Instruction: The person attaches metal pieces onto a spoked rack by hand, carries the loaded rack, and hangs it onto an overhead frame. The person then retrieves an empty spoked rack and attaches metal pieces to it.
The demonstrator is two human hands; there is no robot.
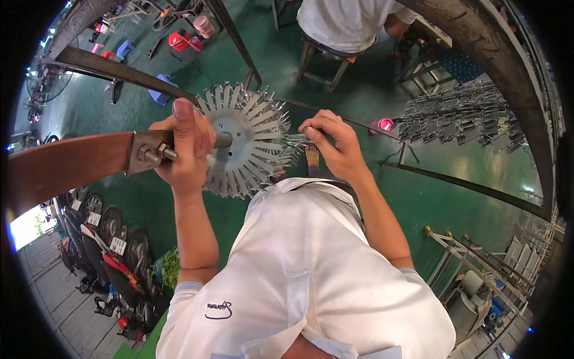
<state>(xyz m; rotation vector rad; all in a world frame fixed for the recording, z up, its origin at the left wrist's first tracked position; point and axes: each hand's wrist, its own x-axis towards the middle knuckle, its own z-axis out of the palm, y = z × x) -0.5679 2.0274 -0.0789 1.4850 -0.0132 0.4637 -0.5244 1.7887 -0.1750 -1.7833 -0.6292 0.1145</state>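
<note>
A round metal wheel [239, 146] with flat strips fanned out from its hub stands in front of me, thin metal pieces bristling around its rim. My left hand [188, 143] is closed around the metal shaft [223, 140] at the hub, thumb pointing up. Beside that hand, a bolted bracket [150, 154] caps a reddish-brown beam [72, 170]. My right hand [335, 140] is at the wheel's right edge, thumb and fingers pinched together by the thin metal pieces [293, 142]. What lies between those fingertips is too small to tell.
Dark metal frame bars [472, 186] cross around the wheel. Rows of hanging metal parts [460, 116] are at the right. A person in a white shirt [347, 24] sits on a stool ahead. Motorbikes [110, 239] stand at lower left, a trolley frame [460, 251] at lower right.
</note>
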